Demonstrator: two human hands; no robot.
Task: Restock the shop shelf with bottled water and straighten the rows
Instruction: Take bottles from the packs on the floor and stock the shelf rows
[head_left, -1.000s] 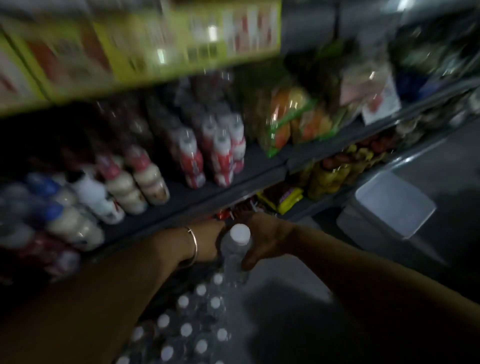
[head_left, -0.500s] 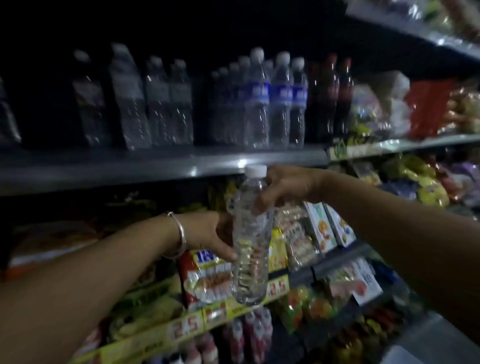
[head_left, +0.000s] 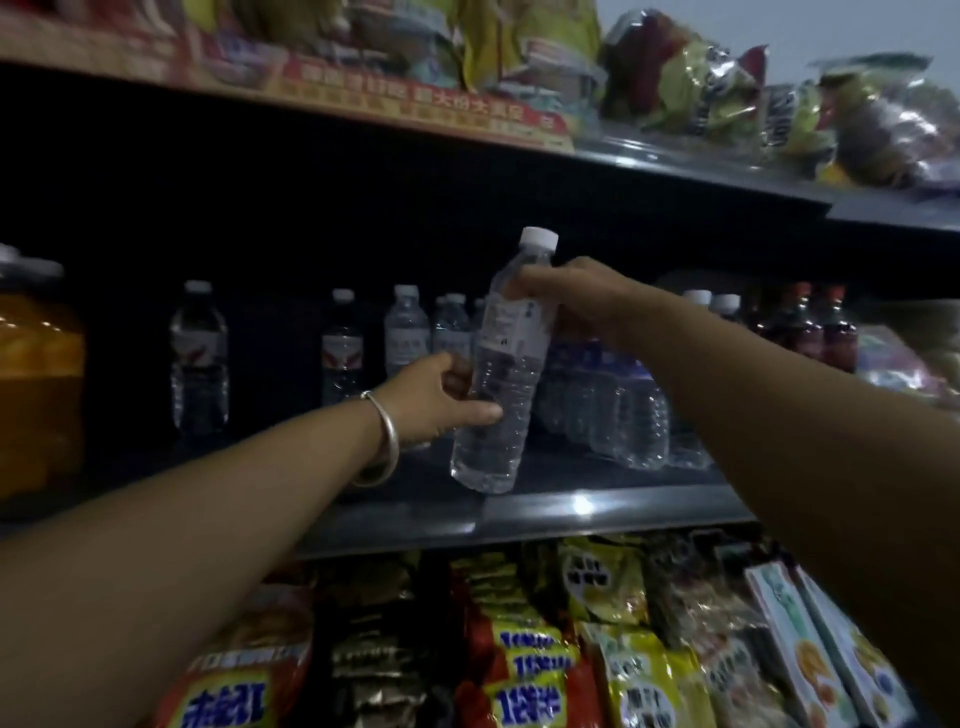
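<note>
Holding 1 clear water bottle (head_left: 498, 384) between them, both hands are raised in front of the dim middle shelf (head_left: 597, 506). The right hand (head_left: 582, 301) grips the bottle just under its white cap, fingers (head_left: 524, 280) curled round the neck and shoulder. The left hand (head_left: 436, 400) holds the lower body, thumb across the front and the other fingers wrapped behind; a silver bangle (head_left: 382, 441) sits on that wrist. The bottle tilts slightly, cap leaning right, and its base hangs just above the shelf's front edge; whether it touches the shelf cannot be told.

Behind the bottle, on the same shelf, stand more water bottles: a loose row of small ones (head_left: 408, 332) in the middle, 1 standing apart to the left (head_left: 200, 358), and a tighter group with blue labels (head_left: 613, 405) just right of the held bottle, partly hidden by the right forearm. Dark red-capped bottles (head_left: 826, 332) stand at the far right, and an orange container (head_left: 36, 384) fills the far left end.

Snack bags (head_left: 701, 88) are piled on the shelf above. Below, packets in red, yellow and black (head_left: 524, 660) are packed closely together, with boxed goods (head_left: 810, 649) at the right.
</note>
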